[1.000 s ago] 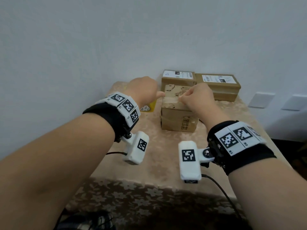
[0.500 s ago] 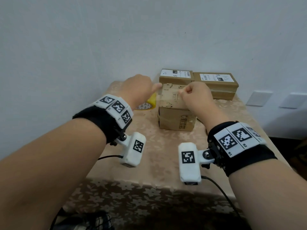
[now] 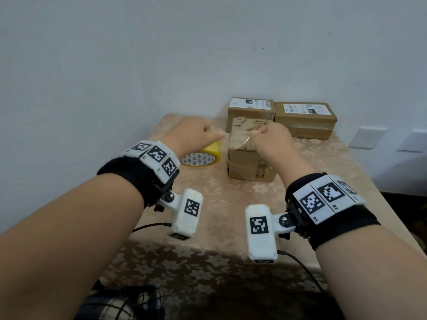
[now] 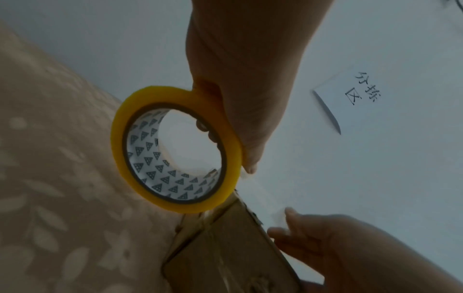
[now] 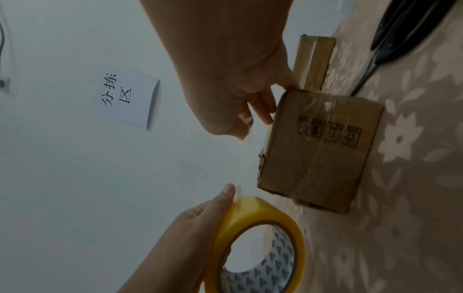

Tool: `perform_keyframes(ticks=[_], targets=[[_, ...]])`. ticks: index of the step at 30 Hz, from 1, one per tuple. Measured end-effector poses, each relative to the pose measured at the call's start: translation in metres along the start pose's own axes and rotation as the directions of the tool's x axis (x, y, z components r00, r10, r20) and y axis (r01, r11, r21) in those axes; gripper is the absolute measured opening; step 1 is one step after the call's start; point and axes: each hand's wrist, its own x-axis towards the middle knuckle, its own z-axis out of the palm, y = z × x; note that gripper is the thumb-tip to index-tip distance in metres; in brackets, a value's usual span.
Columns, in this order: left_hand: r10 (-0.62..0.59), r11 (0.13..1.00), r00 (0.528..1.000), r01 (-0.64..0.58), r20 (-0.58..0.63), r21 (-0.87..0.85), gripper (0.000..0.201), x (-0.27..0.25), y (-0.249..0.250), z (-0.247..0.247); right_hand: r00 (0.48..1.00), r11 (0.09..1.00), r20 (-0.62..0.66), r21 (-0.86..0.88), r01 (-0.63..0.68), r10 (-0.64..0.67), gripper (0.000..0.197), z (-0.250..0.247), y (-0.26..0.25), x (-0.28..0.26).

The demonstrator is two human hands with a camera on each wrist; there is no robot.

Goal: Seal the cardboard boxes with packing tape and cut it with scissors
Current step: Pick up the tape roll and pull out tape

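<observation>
A small brown cardboard box (image 3: pixel 250 158) (image 5: pixel 318 146) (image 4: pixel 225 257) stands on the table in front of me. My left hand (image 3: pixel 196 135) (image 4: pixel 240 83) grips a yellow roll of packing tape (image 3: pixel 204 153) (image 4: pixel 175 152) (image 5: pixel 255 243), held in the air just left of the box, thumb along its rim. My right hand (image 3: pixel 269 139) (image 5: pixel 240 103) hovers over the box top and pinches the free end of a clear tape strip (image 5: pixel 244 156) that stretches from the roll. Black-handled scissors (image 5: pixel 400 35) lie on the table to the right of the box.
Two more cardboard boxes (image 3: pixel 250 112) (image 3: pixel 305 120) with white labels stand against the wall behind. The floral tablecloth (image 3: pixel 221 204) covers the table; its front edge is near me. A paper note (image 5: pixel 125 99) hangs on the wall. Wall sockets (image 3: pixel 367 137) sit at right.
My left hand has drawn the tape roll away leftward from the box, opening a gap to my right hand, which stays over the box top. The head view shifted slightly.
</observation>
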Motion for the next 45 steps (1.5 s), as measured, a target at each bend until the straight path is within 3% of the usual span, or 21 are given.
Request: perform_keyframes(ticks=[5, 9, 13, 18, 28, 32, 34, 37, 39, 41, 42, 45], targets=[[0.046, 0.999, 0.998, -0.046, 0.033, -0.001, 0.052, 0.001, 0.018, 0.005, 0.997, 0.997, -0.075, 0.078, 0.010, -0.004, 0.042, -0.018, 0.007, -0.007], [0.027, 0.981, 0.999, -0.030, 0.019, 0.191, 0.053, 0.007, 0.023, -0.003, 0.994, 0.997, -0.084, 0.027, 0.075, -0.073, 0.047, -0.020, 0.015, -0.011], [0.047, 0.958, 0.997, -0.061, 0.058, 0.281, 0.051, 0.017, 0.025, -0.007, 0.990, 0.997, -0.125, 0.026, 0.071, -0.067, 0.042, -0.016, 0.017, -0.007], [0.048, 0.931, 0.994, -0.079, 0.096, 0.355, 0.053, 0.027, 0.025, -0.007, 0.983, 0.999, -0.174, -0.008, 0.053, -0.054, 0.049, -0.009, 0.021, 0.000], [-0.007, 0.913, 0.991, -0.047, 0.130, 0.406, 0.048, 0.025, 0.031, 0.000, 0.986, 0.991, -0.159, -0.127, 0.028, -0.048, 0.034, 0.002, 0.033, 0.010], [-0.003, 0.949, 0.994, -0.031, 0.107, 0.313, 0.050, 0.026, 0.022, 0.012, 0.993, 0.998, -0.118, 0.057, -0.008, 0.015, 0.013, 0.003, 0.035, 0.004], [0.001, 0.959, 0.996, -0.026, 0.090, 0.284, 0.050, 0.027, 0.019, 0.015, 0.993, 0.996, -0.118, 0.090, 0.009, 0.001, 0.024, 0.002, 0.033, 0.000], [0.004, 0.960, 0.997, -0.025, 0.073, 0.280, 0.051, 0.027, 0.018, 0.016, 0.957, 0.953, -0.153, -0.223, 0.208, -0.244, 0.043, 0.004, 0.026, -0.006], [0.006, 0.960, 0.998, -0.023, 0.064, 0.279, 0.052, 0.028, 0.018, 0.017, 0.916, 0.805, 0.039, -0.462, 0.372, -0.400, 0.060, 0.013, 0.019, -0.011], [0.002, 0.968, 0.998, -0.016, 0.056, 0.251, 0.053, 0.028, 0.017, 0.017, 0.899, 0.687, 0.204, -0.586, 0.430, -0.388, 0.083, 0.026, 0.018, -0.013], [-0.002, 0.974, 0.998, -0.011, 0.055, 0.225, 0.053, 0.027, 0.016, 0.017, 0.902, 0.660, 0.229, -0.619, 0.425, -0.366, 0.092, 0.031, 0.020, -0.013], [-0.019, 0.996, 0.999, 0.016, 0.038, 0.092, 0.047, 0.023, 0.010, 0.021, 0.916, 0.674, 0.186, -0.628, 0.388, -0.354, 0.096, 0.038, 0.023, -0.012]])
